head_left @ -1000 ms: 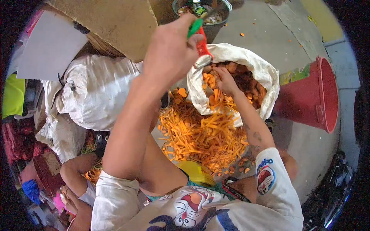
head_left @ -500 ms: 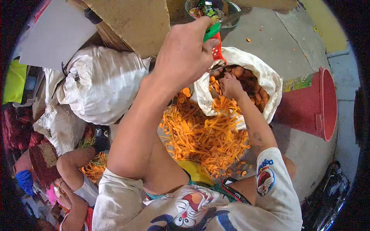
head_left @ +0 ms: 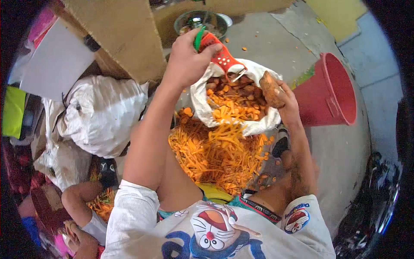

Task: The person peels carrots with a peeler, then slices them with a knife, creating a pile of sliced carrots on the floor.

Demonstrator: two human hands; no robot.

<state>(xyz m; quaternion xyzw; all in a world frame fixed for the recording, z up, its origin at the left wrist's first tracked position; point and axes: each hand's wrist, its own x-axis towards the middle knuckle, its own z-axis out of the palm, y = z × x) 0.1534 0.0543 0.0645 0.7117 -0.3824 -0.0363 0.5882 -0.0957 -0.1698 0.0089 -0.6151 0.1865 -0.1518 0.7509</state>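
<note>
Left hand (head_left: 189,61) gripping a red-and-green perforated peeler (head_left: 221,54) over a crumpled white sack (head_left: 260,128), right hand (head_left: 289,102) clasping a rough brown-orange root (head_left: 271,90) at the sack's right rim, stringy orange peelings (head_left: 215,153) heaped before it.

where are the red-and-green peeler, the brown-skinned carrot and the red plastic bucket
Red-and-green peeler (head_left: 221,56): head view, on its red body.
Brown-skinned carrot (head_left: 271,92): head view, midway along its skin.
Red plastic bucket (head_left: 316,97): head view, on its outer wall.
</note>
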